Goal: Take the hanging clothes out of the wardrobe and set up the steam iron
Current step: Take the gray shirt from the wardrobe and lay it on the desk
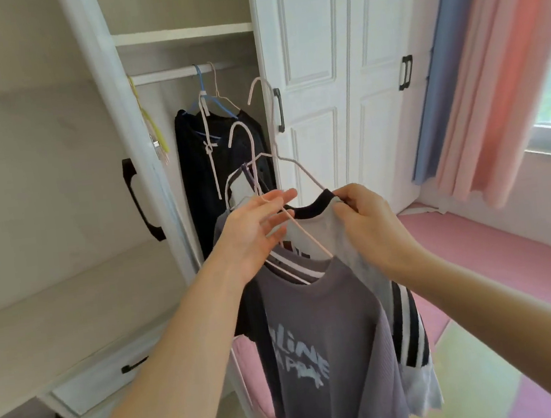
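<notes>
From my feed the wardrobe fills the left and middle, its door swung wide to my left so that its inner edge runs down just beside the left forearm. The closed doors stand to the right of the opening, and the curtain hangs further right. The floor lies open below the right arm, and that is the widest free room I can see. The grey shirt hangs in front of me, outside the wardrobe, below and between both hands. The dark garment is inside the opening on a blue hanger hooked over the rail, close to the edge of the closed doors. The white shirt, dark at the collar, sits behind the grey one and is out of the wardrobe too. My left hand is turned palm up with the fingers straight and loosely spread, the hanger wires crossing them. My right hand has its fingers curled and pinches the white shirt at the collar edge. The hangers rise from between the hands, their hooks free in the air below the rail and just clear of the dark garment.
</notes>
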The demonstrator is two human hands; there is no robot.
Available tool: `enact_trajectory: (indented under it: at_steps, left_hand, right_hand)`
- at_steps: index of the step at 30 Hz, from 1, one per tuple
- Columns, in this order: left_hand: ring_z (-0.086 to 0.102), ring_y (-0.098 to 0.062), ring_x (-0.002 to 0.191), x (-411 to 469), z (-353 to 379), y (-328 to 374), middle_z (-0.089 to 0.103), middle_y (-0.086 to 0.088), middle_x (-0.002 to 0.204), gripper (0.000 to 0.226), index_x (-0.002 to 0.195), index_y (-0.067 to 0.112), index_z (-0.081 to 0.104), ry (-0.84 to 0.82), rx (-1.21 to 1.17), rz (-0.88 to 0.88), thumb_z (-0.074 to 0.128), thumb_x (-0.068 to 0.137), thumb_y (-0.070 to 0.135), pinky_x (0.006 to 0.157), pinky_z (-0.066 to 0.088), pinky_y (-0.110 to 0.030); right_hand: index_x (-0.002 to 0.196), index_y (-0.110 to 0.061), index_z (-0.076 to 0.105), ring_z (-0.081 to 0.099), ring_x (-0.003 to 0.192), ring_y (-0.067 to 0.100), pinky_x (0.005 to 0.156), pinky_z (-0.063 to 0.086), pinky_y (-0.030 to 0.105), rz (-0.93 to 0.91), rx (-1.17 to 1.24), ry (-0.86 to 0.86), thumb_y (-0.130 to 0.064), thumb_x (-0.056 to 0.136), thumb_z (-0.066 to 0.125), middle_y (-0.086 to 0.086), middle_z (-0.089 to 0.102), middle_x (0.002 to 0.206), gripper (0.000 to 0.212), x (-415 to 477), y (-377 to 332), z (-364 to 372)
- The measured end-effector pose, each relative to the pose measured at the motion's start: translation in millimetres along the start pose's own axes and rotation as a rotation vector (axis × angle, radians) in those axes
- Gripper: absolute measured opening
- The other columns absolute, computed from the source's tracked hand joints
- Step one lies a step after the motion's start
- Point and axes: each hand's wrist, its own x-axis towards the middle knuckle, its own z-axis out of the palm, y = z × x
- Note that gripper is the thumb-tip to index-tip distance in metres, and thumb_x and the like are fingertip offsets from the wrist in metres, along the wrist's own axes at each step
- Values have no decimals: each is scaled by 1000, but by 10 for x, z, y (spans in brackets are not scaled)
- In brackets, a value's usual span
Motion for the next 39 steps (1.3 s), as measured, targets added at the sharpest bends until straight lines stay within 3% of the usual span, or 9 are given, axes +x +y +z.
enact_trajectory:
  at_steps: [6, 11, 14, 17, 21, 26, 31, 35, 39]
  left_hand:
    - [59, -13, 98, -452, 235, -187, 71, 7, 111, 28, 120, 14, 64, -54, -120, -65, 59, 92, 15, 72, 41, -25]
    - [60, -14, 98, -767, 483, -260, 71, 7, 112, 28, 119, 17, 63, 29, -2, 9, 60, 92, 17, 85, 43, -29]
    - [61, -15, 95, -1003, 616, -354, 70, 1, 116, 26, 110, 19, 69, 98, 7, 48, 68, 85, 19, 85, 45, -31]
    - [63, -14, 94, -1270, 731, -456, 69, -2, 116, 26, 104, 20, 73, 177, 3, 89, 73, 78, 21, 85, 45, -31]
    - [65, -11, 95, -1625, 833, -593, 71, 5, 111, 30, 115, 18, 69, 282, 69, 155, 68, 85, 23, 77, 49, -25]
    - [65, -5, 92, -2069, 911, -673, 68, 13, 118, 34, 127, 17, 59, 381, 129, 213, 59, 93, 22, 74, 48, -23]
    - [65, -12, 98, -2521, 865, -562, 67, 9, 120, 17, 100, 30, 71, 542, 142, 312, 60, 92, 21, 80, 45, -29]
    - [67, -13, 98, -2830, 763, -483, 60, 7, 130, 30, 80, 46, 75, 638, 247, 380, 61, 91, 22, 76, 46, -26]
    - [68, -3, 90, -3107, 559, -511, 59, 12, 130, 19, 98, 34, 74, 777, 324, 399, 61, 91, 21, 73, 49, -22]
  right_hand:
    - [101, -21, 59, 54, 79, 5, 62, 40, 18, -13, -14, -41, -18, 98, 41, -6, 61, 90, 18, -489, 98, -316]
    - [99, -20, 61, 57, 83, 16, 65, 43, 21, -49, 1, -105, -17, 97, 43, 2, 65, 91, 19, -792, 155, -579]
    - [97, -20, 61, 58, 84, 19, 66, 43, 23, -58, 5, -169, -16, 97, 42, 3, 65, 90, 19, -981, 211, -723]
    - [96, -21, 61, 57, 77, 18, 64, 43, 25, -72, 13, -277, -17, 97, 42, 4, 65, 86, 19, -1182, 280, -870]
    - [89, -21, 62, 48, 61, 10, 54, 36, 15, -109, 68, -387, -15, 96, 45, -2, 59, 70, 20, -1408, 379, -1015]
    - [84, -20, 63, 39, 53, 5, 49, 31, 17, -168, 191, -511, -12, 96, 47, -12, 48, 55, 21, -1646, 393, -1047]
    - [86, -22, 63, 43, 63, 9, 60, 35, 24, -247, 212, -612, -15, 97, 48, -4, 52, 65, 20, -1802, 278, -919]
    - [95, -22, 62, 42, 59, 10, 55, 34, 22, -342, 166, -684, -16, 99, 44, 2, 53, 67, 19, -1923, 170, -698]
    - [105, -23, 58, 43, 47, 4, 44, 33, 17, -459, 47, -738, -15, 99, 41, -4, 56, 66, 20, -2055, 29, -429]
